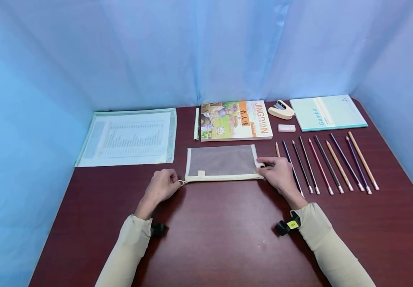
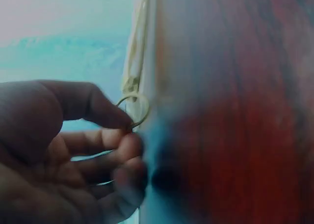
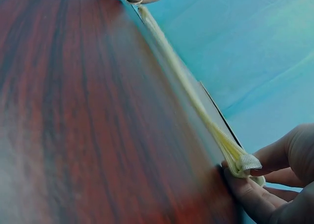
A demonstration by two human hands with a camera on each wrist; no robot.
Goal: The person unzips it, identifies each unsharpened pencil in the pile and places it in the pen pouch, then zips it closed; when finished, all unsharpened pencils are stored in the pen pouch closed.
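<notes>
A mesh zipper pouch (image 1: 224,159) with cream edging lies flat in the middle of the table, its zipper (image 1: 224,177) along the near side. At the zipper's left end, my left hand (image 1: 163,185) pinches the ring pull (image 2: 142,109) between thumb and forefinger. My right hand (image 1: 279,173) grips the pouch's right end near the zipper corner. In the right wrist view the zipper tape (image 3: 181,77) runs straight from one hand to the other, with a folded end tab (image 3: 249,162) at the right fingers.
Several pencils (image 1: 321,165) lie in a row at right. Behind the pouch are a book (image 1: 235,119), a pale green pen-like stick (image 1: 196,123), an eraser (image 1: 286,128), a stapler (image 1: 281,110) and a notebook (image 1: 328,113). A document folder (image 1: 131,137) lies at left.
</notes>
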